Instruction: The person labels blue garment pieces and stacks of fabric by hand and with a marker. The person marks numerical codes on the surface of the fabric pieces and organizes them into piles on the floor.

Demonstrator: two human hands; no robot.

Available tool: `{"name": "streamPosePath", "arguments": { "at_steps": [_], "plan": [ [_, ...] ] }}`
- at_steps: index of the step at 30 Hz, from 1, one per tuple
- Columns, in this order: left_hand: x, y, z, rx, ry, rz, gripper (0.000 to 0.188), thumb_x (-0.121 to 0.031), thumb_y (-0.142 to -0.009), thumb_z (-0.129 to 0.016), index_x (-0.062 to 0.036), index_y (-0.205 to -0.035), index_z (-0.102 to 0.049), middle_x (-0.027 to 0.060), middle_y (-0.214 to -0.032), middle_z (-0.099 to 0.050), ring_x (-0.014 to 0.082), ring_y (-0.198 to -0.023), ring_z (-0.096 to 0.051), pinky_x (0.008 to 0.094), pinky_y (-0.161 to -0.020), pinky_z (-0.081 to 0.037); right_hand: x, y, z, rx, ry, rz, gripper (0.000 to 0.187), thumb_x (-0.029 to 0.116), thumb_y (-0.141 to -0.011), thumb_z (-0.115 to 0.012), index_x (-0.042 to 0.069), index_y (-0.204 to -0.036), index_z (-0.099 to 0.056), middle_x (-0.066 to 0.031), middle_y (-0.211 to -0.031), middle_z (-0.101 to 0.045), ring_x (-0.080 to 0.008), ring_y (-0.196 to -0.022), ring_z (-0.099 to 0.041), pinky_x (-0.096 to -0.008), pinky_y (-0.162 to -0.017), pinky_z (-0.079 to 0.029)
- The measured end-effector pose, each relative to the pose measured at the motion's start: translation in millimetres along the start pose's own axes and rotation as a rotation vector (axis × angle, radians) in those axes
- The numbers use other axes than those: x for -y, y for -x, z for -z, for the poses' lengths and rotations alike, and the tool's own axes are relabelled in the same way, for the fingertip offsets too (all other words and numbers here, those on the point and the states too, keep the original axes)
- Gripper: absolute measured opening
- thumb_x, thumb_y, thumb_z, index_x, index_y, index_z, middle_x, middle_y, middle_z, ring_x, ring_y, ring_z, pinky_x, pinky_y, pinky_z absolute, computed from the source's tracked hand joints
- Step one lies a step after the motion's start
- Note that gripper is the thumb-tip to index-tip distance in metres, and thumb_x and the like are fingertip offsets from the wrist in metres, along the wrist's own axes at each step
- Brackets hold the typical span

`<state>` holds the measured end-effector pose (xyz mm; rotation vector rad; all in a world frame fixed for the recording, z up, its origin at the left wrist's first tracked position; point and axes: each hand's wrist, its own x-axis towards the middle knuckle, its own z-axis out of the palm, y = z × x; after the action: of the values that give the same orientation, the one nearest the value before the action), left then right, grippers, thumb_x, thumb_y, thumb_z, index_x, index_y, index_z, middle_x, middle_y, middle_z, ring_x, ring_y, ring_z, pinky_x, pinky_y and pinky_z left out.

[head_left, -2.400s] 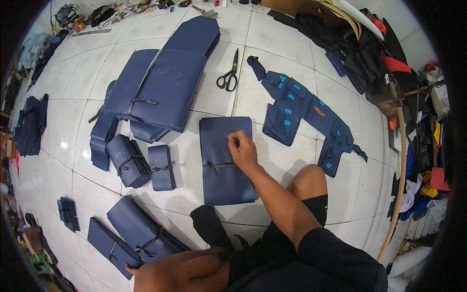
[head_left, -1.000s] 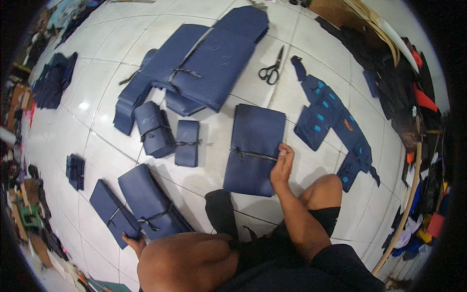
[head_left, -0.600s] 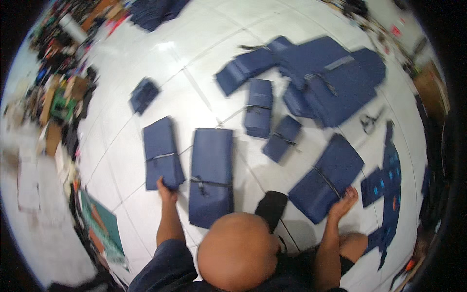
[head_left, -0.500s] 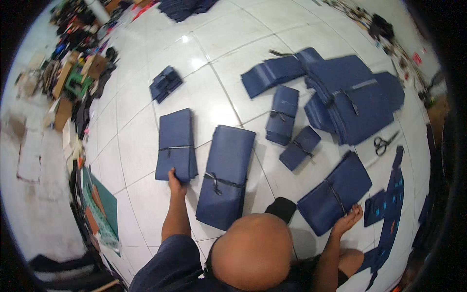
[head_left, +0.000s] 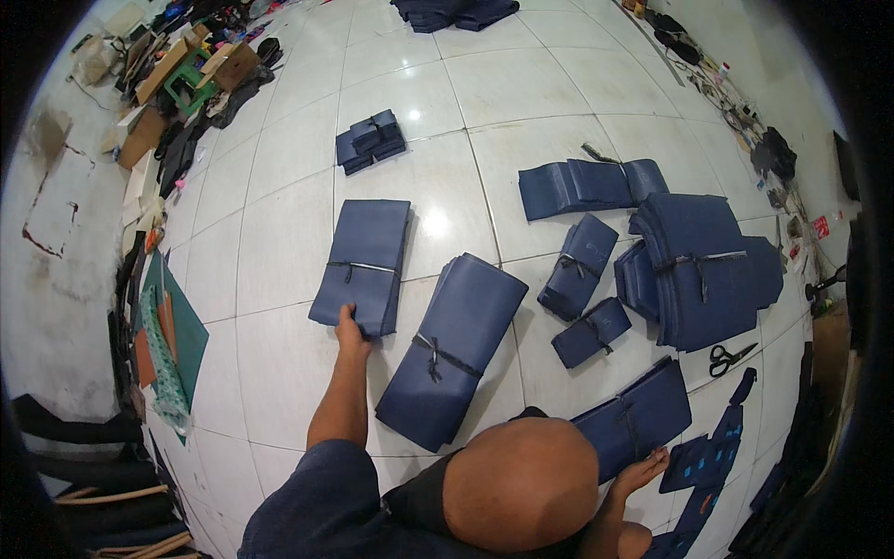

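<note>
My left hand (head_left: 350, 337) grips the near edge of a folded dark blue sheet bundle (head_left: 361, 242), thumb on top and the other fingers hidden beneath. A black tie runs around that bundle. To its right lies a larger tied blue bundle (head_left: 470, 321), apart from my hand. At the lower right, my right hand (head_left: 643, 470) rests palm up against the near edge of another tied blue bundle (head_left: 643, 410). Its fingers are loosely stretched, and no grip on the bundle shows.
Small tied bundles (head_left: 575, 265) and a large stack (head_left: 703, 289) lie at the right, near black scissors (head_left: 731, 359). A dark strip with light blue marks (head_left: 712, 461) lies beyond my right hand. A small blue pile (head_left: 371, 140) sits farther off. Clutter with a green stool (head_left: 189, 82) lines the left wall.
The whole view has turned and shifted, so the bundles appear at a different angle. Both hands remain at the same bundles.
</note>
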<state>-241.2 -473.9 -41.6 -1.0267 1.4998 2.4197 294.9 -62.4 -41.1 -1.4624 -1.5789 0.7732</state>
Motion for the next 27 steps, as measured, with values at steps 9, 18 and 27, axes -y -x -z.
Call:
{"name": "streamPosePath", "arguments": {
  "at_steps": [9,18,27],
  "plan": [
    [3.4,0.7,-12.5,0.074,0.023,0.085,0.049,-0.034,-0.090,-0.058,-0.0031,-0.127,-0.056,0.0096,-0.128,-0.058,0.0275,-0.119,-0.055,0.0437,-0.107,-0.040,61.3,8.7,-20.2,0.232,0.433,0.361,0.040,0.024,-0.108,-0.032,-0.006,-0.128,-0.050,-0.0255,-0.136,-0.052,-0.0390,-0.130,-0.046,-0.0486,-0.112,-0.030],
    [-1.1,-41.5,20.2,0.131,-0.085,-0.125,0.041,-0.032,-0.089,-0.060,-0.0044,-0.119,-0.060,0.0101,-0.120,-0.062,0.0279,-0.113,-0.058,0.0426,-0.102,-0.044,53.9,9.6,-34.3,0.517,0.666,0.474,0.030,0.018,-0.100,-0.040,0.000,-0.108,-0.062,-0.0240,-0.143,-0.049,-0.0444,-0.141,-0.033,-0.0605,-0.116,-0.017],
    [-105.9,-30.2,-34.1,-0.080,-0.563,-0.271,0.058,-0.040,-0.094,-0.054,-0.0003,-0.136,-0.049,0.0210,-0.140,-0.049,0.0371,-0.128,-0.048,0.0513,-0.111,-0.036,72.4,-11.2,-30.8,0.702,0.714,0.243,0.020,0.018,-0.082,-0.063,0.006,-0.095,-0.072,-0.0172,-0.137,-0.054,-0.0394,-0.132,-0.041,-0.0577,-0.110,-0.025]
  ]
}}
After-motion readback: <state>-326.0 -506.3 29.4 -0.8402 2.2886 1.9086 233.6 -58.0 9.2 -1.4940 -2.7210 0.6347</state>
